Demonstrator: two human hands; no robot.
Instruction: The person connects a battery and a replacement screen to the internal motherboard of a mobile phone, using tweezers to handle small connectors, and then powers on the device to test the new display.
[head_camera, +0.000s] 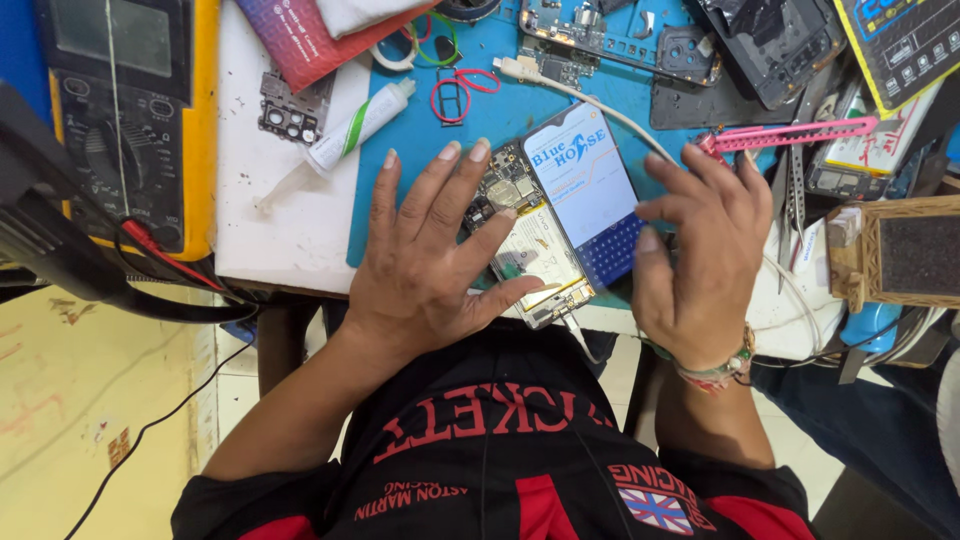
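On the blue work mat (440, 150) of the table (290, 230), near its front edge, lie two phones side by side: an opened smartphone (525, 240) with its back cover off, showing circuit board and battery, and just to its right a phone with a lit screen (590, 190) showing a keyboard at the bottom. The left hand (425, 255) lies flat with fingers spread, its palm and thumb resting across the lower left part of the opened smartphone, pinching nothing. The right hand (700, 250) hovers at the right edge of the lit phone, fingers curled loosely and apart, the fingertips close to the screen's edge; whether they touch it cannot be told. A white cable (590, 100) runs from the top of the mat toward the right hand. A white tube (355, 128) lies at the mat's left edge, near a small camera-frame part (292, 108). Red and green rubber bands (450, 70) sit above the left hand. A yellow multimeter (130, 120) stands at the far left, a pink plastic tool (790, 133) lies beyond the right hand, and a wooden block holder (900, 255) sits at the right.
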